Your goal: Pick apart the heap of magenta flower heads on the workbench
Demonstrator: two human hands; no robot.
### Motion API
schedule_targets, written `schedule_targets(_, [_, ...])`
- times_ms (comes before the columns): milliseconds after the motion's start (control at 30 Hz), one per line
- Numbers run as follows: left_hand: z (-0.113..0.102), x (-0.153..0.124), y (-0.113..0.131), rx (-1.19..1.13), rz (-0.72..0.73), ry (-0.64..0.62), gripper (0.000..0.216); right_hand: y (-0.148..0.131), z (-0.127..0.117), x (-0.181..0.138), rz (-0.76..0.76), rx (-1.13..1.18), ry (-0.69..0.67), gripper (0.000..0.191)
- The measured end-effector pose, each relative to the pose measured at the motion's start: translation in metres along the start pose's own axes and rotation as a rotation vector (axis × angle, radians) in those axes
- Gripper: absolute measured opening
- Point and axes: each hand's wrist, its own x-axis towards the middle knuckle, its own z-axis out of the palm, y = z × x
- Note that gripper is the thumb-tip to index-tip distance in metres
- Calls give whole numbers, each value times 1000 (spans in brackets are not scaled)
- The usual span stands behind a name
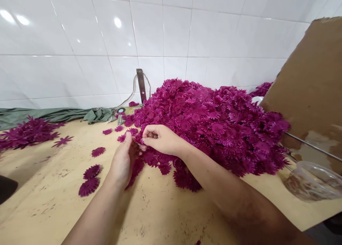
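Note:
Just left of a big heap of purple fabric flowers (203, 120), my two hands meet over the table. My left hand (123, 161) has its thumb up and its fingers curled round purple flower pieces (136, 168), partly hidden by the palm. Thumb and forefinger of my right hand (161, 140) are pinched together close to the left fingertips. What sits in that pinch is too small to make out. Loose flowers lie left of my hands, among them a pair (89, 186) and a single one (98, 151).
A flatter pile of purple petal pieces (29, 133) lies at left, before a green cloth (53, 115). An upright metal bracket (141, 84) with cord stands by the tiled wall (149, 35). At right are a leaning cardboard sheet (310, 77), a thin rod (312, 145) and a clear plastic tub (315, 182).

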Motion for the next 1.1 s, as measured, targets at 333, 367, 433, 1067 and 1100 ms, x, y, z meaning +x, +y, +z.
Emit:
schedule_targets(333, [1, 3, -4, 217, 188, -112, 37, 3, 6, 7, 102, -187, 414, 13])
schedule_targets(367, [3, 2, -4, 239, 201, -127, 36, 3, 5, 8, 99, -202, 452, 13])
schedule_targets(433, [7, 0, -3, 250, 211, -141, 34, 5, 3, 9, 98, -199, 490, 14])
schedule_targets(1067, [1, 3, 3, 248, 220, -55, 36, 7, 10, 12, 81, 40, 285, 17])
schedule_targets(1100, [0, 2, 3, 268, 243, -61, 35, 10, 6, 13, 101, 14, 350, 18])
